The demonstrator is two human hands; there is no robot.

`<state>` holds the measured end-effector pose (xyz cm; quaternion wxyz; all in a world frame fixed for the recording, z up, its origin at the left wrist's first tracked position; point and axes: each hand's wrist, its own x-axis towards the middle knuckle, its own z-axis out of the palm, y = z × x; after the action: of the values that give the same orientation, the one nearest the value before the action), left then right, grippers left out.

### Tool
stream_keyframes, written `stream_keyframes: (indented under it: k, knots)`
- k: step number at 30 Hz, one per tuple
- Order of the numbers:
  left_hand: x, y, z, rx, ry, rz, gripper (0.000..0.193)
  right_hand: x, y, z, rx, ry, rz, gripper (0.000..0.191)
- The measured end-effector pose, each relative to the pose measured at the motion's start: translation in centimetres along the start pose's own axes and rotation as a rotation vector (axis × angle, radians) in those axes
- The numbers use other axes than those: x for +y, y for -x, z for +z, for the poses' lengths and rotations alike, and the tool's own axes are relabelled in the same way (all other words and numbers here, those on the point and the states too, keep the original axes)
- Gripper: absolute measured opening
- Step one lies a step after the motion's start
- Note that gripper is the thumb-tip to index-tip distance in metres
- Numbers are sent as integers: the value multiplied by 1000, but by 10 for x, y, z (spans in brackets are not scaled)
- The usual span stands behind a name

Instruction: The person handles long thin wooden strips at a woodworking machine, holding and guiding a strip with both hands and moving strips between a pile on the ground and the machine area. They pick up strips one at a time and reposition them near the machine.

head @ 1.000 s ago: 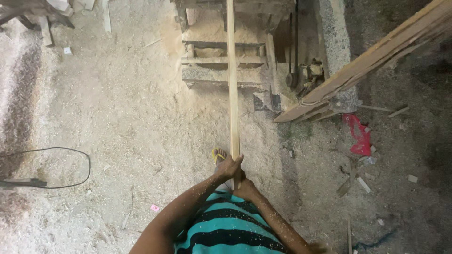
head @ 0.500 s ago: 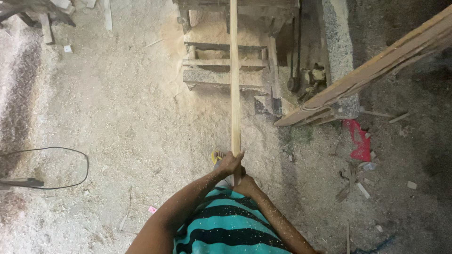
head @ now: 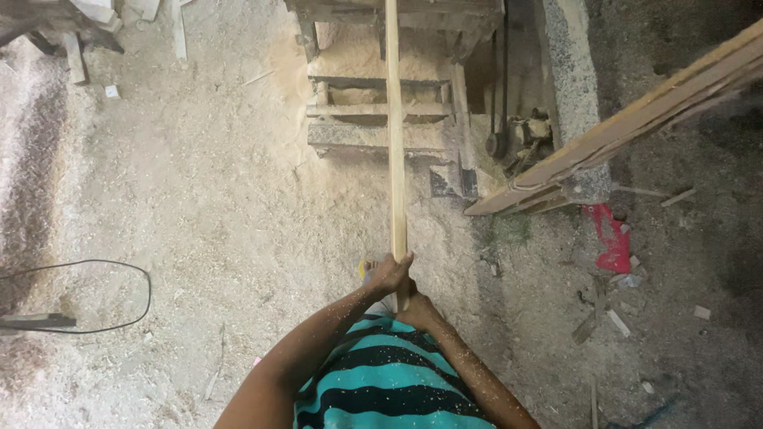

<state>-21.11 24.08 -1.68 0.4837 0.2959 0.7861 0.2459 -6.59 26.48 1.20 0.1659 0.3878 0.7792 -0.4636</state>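
Observation:
A long thin pale wooden strip runs straight away from me, from my hands up to a wooden machine frame covered in sawdust. My left hand is wrapped around the strip's near end. Just below it, my right hand grips the same end close to my teal and black striped shirt. Both forearms are dusted with sawdust.
Sawdust covers the floor. A bundle of long wooden planks leans in from the upper right. A black cable loops at the left. A red scrap and several wood offcuts lie at the right. A motor with a belt sits beside the frame.
The strip and my hands have barely shifted; the view has drifted slightly, with my hands sitting a little higher than a second ago.

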Motion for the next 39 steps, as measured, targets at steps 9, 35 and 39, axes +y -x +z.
stream_keyframes:
  k: [9, 35, 39]
  knots:
    - [-8, -38, 3, 12, 60, 48, 91, -11, -13, -17, 16, -21, 81, 114]
    - [5, -95, -27, -10, 120, 43, 94, -45, -53, -55, 15, -97, 49, 114]
    - [6, -99, -27, 0, 115, 16, 92, -45, -56, -57, 56, -77, -32, 114]
